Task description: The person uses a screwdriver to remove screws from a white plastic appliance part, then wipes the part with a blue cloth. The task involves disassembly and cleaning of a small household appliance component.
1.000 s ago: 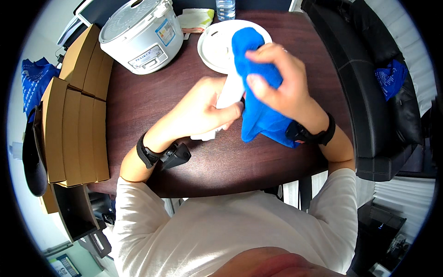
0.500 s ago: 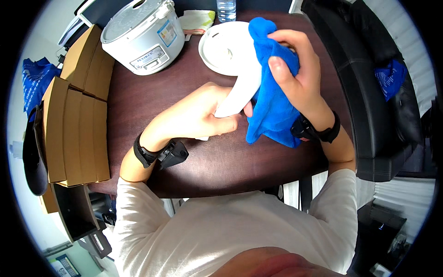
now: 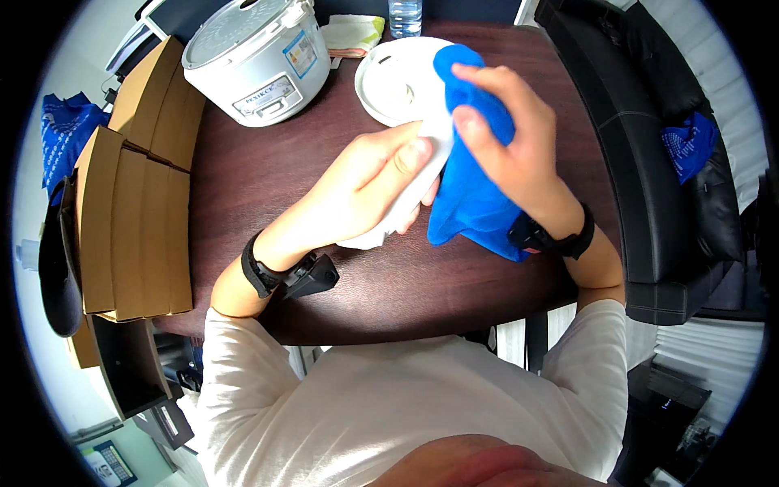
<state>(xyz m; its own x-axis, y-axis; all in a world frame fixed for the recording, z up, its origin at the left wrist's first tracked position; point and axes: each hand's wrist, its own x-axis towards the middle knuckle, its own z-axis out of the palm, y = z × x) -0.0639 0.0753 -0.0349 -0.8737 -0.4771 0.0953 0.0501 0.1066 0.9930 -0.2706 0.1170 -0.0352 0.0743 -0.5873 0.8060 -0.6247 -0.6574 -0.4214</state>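
Note:
My left hand [image 3: 377,183] is closed round a long, flat white piece [image 3: 438,142], its thumb lying along the top. The piece slants from the blue cloth down past my fingers, and its lower end shows below the hand. Its exact kind cannot be told, since the cloth and my fingers hide parts. My right hand [image 3: 515,134] grips the bunched blue cloth [image 3: 479,199] against the upper part of the white piece, and the cloth's loose end hangs towards the wrist. Just behind the white piece, a round white dish [image 3: 369,101] rests on the table.
A white rice cooker [image 3: 256,69] stands at the back left. Beside it are a folded cloth [image 3: 353,34] and a water bottle [image 3: 405,18]. Cardboard boxes [image 3: 134,231] line the left edge of the dark table [image 3: 260,183]. A black sofa [image 3: 625,122] is on the right.
My left hand has moved up along the white piece, its thumb now nearer the blue cloth. More of the lower end shows below the hand. My right hand has shifted slightly over the cloth.

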